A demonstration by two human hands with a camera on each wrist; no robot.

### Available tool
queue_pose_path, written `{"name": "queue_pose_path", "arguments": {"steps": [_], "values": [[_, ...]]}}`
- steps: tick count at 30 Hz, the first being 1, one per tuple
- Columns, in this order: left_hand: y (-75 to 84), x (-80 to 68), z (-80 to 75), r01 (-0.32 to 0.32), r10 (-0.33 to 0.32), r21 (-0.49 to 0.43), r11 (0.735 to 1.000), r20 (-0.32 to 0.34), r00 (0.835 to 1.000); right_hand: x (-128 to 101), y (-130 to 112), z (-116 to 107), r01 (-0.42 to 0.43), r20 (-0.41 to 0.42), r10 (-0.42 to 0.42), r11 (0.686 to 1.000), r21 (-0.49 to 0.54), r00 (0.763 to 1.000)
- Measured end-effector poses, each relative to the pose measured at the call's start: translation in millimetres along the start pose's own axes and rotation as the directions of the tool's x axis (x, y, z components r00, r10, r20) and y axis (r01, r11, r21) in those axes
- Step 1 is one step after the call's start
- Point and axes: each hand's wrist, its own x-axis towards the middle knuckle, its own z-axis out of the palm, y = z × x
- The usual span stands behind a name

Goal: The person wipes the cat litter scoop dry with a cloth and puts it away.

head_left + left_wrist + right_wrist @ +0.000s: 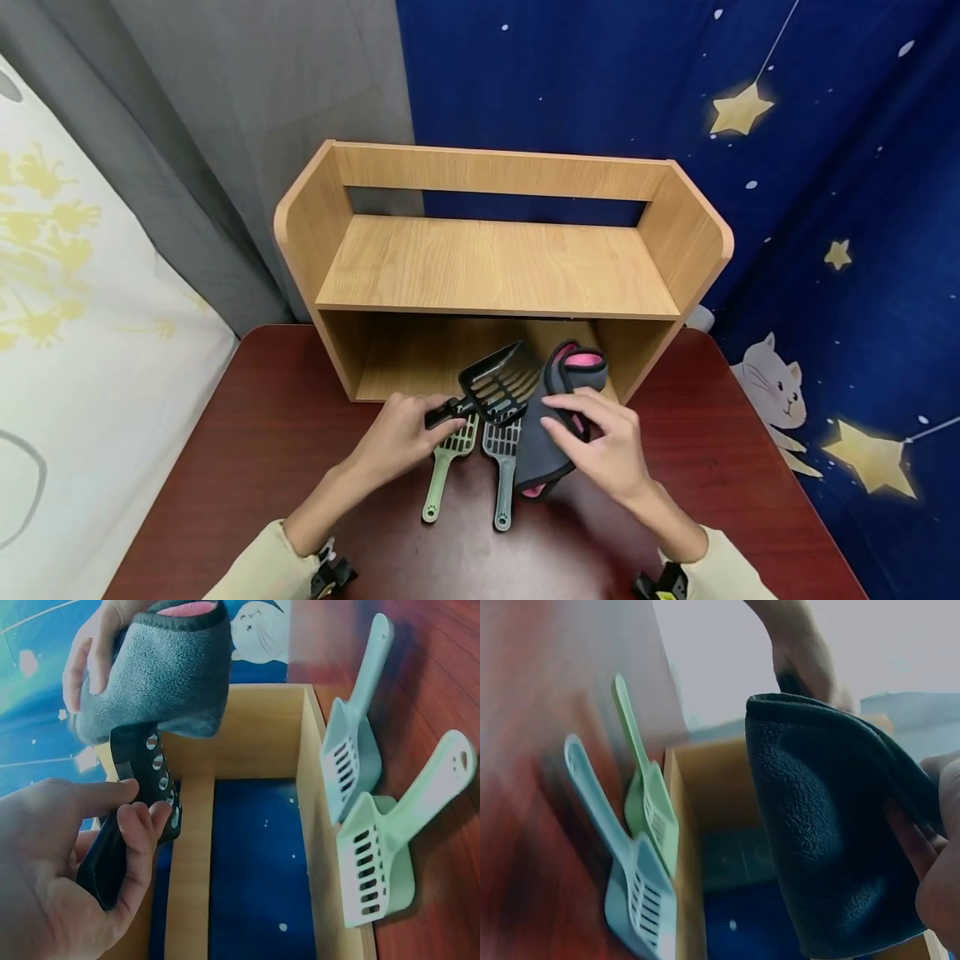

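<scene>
My left hand [408, 437] [90, 847] grips the handle of a black slotted scoop [497, 385] [142, 795], raised above the table in front of the shelf's lower opening. My right hand [600, 442] holds a folded grey fleece cloth with pink lining [551, 417] [154, 671] [832, 825] against the scoop's right side. Beneath them on the table lie a green scoop [447, 462] [390, 855] [649, 799] and a grey-blue scoop [502, 467] [352, 742] [626, 877], side by side with handles toward me.
A two-level wooden shelf [495, 267] stands at the back of the dark red table [247, 450]. A blue starry curtain [825, 208] hangs behind on the right and a grey one [225, 125] on the left.
</scene>
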Motion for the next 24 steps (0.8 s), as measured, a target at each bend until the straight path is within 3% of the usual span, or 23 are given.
{"name": "queue_pose_path", "arguments": {"steps": [4, 9, 12, 16, 19, 24], "values": [[8.1, 6.1, 3.8, 0.029, -0.029, -0.015, 0.999, -0.027, 0.999, -1, -13, 21, 0.129, 0.088, -0.139, 0.986, 0.105, 0.986], [13.6, 8.7, 5.0, 0.027, -0.028, -0.024, 0.999, -0.035, 0.999, 1, -22, 25, 0.166, 0.128, -0.185, 0.976, 0.142, 0.974], [13.9, 6.2, 2.0, 0.032, -0.033, -0.032, 0.999, -0.03, 0.999, 2, -17, 13, 0.131, 0.084, -0.138, 0.988, 0.084, 0.987], [13.3, 1.4, -5.5, 0.032, -0.033, -0.042, 0.999, -0.016, 0.999, 4, -7, -9, -0.021, 0.021, 0.021, 0.999, 0.03, 1.0], [13.1, -2.5, -11.4, 0.021, -0.021, -0.04, 0.999, -0.001, 1.0, 6, -1, -23, -0.1, 0.028, 0.1, 0.994, 0.032, 0.995], [14.8, -8.9, -21.0, 0.0, -0.001, 0.002, 1.0, 0.016, 1.0, 7, 7, -41, -0.145, 0.093, 0.134, 0.982, 0.122, 0.987]]}}
